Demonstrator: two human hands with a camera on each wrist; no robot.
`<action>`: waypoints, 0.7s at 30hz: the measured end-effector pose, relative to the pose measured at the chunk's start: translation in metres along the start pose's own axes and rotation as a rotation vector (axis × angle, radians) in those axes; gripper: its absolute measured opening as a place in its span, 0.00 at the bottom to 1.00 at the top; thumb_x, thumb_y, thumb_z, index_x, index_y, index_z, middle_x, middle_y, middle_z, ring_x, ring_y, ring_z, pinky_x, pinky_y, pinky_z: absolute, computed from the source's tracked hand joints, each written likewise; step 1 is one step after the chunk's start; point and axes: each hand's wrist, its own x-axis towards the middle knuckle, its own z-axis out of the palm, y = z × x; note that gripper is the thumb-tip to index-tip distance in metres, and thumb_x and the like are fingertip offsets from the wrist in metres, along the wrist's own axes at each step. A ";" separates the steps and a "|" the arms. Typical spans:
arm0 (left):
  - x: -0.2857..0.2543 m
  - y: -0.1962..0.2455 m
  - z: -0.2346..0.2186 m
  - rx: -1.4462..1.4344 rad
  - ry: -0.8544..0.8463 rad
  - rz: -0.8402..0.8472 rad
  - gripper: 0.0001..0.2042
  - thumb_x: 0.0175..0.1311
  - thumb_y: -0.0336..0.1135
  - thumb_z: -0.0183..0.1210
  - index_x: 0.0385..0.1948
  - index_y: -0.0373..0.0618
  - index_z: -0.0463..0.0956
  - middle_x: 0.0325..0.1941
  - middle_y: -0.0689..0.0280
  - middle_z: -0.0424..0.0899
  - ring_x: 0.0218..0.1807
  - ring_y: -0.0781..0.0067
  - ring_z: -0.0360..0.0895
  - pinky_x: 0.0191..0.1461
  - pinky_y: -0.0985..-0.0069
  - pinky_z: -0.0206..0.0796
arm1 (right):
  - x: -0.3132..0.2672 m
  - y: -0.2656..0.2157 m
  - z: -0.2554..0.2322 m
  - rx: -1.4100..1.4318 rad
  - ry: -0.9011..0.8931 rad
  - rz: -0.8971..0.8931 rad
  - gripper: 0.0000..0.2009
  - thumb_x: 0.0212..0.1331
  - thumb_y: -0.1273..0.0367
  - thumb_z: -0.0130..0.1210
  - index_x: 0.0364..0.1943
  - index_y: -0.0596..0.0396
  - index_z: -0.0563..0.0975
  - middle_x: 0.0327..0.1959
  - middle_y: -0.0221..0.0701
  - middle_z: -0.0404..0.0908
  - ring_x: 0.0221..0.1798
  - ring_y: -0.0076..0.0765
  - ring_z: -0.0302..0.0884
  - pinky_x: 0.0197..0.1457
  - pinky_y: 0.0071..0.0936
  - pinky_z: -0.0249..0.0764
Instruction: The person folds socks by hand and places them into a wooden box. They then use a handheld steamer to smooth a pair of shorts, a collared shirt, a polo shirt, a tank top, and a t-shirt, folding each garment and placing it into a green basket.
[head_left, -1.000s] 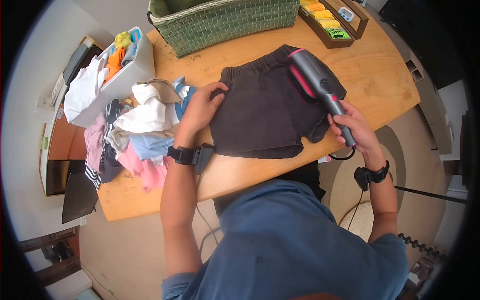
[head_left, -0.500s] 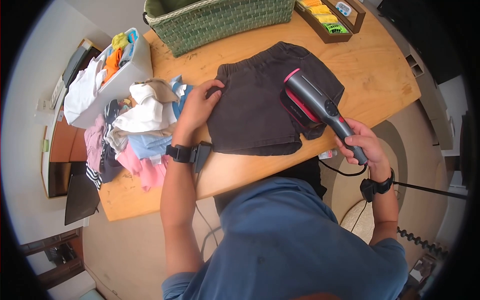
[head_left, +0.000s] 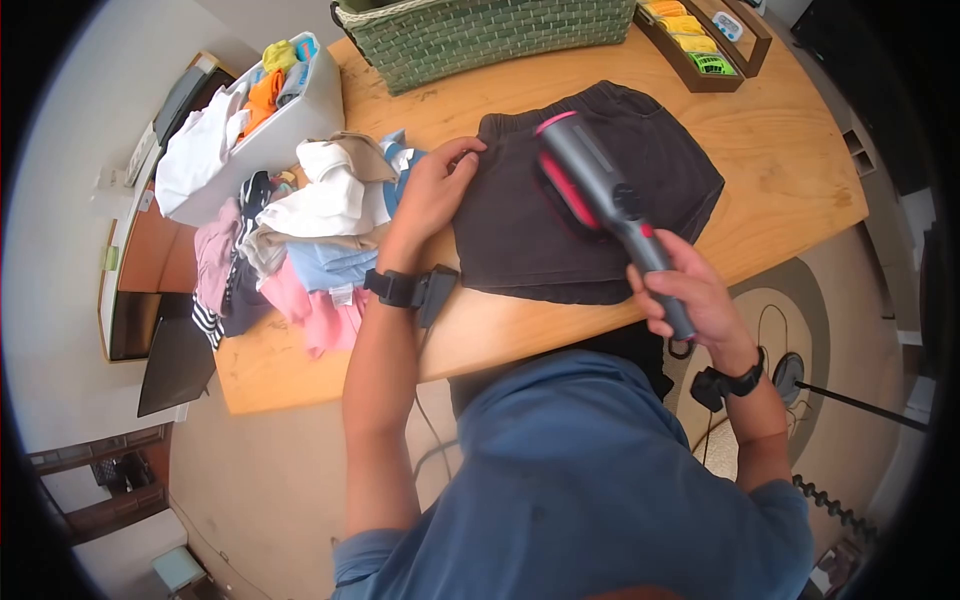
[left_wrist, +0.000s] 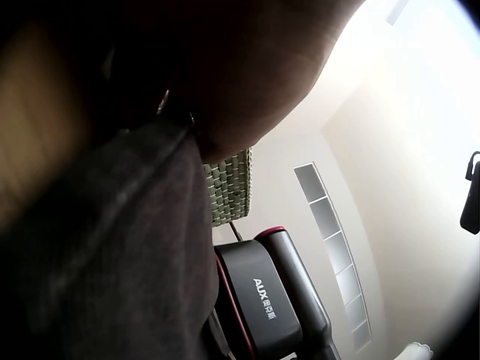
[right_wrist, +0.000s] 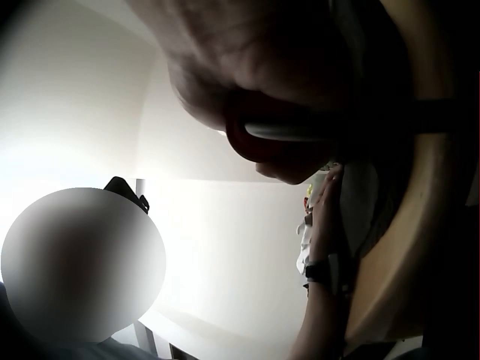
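Note:
Dark shorts [head_left: 590, 230] lie spread on the wooden table, waistband toward the basket. At their left upper corner my left hand [head_left: 440, 190] pinches the edge of the cloth; in the left wrist view the dark fabric [left_wrist: 142, 247] rises to a peak by the fingers. My right hand [head_left: 690, 290] grips the handle of a grey handheld garment steamer [head_left: 590, 170] with pink trim. Its head is over the middle of the shorts, tilted, pink-edged face toward the cloth. From the left wrist, the steamer head [left_wrist: 262, 300] shows beyond the fabric.
Left of the shorts lies a pile of clothes [head_left: 320, 210], beside a white bin [head_left: 315, 110] of garments. A green woven basket [head_left: 500, 45] and a brown box [head_left: 715, 75] with yellow rolled items stand at the back. The table's front edge [head_left: 530, 322] runs before the person.
The steamer has swept from the right side of the shorts toward the front, then left to their middle. My left hand stays at the corner. The head view has shifted slightly.

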 end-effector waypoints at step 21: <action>0.002 -0.003 -0.005 -0.177 -0.022 -0.044 0.11 0.72 0.32 0.52 0.49 0.40 0.78 0.34 0.77 0.77 0.36 0.88 0.67 0.39 0.85 0.60 | -0.047 -0.050 -0.110 -1.168 0.691 -0.253 0.26 0.62 0.72 0.52 0.65 0.57 0.62 0.37 0.36 0.75 0.31 0.28 0.74 0.36 0.27 0.72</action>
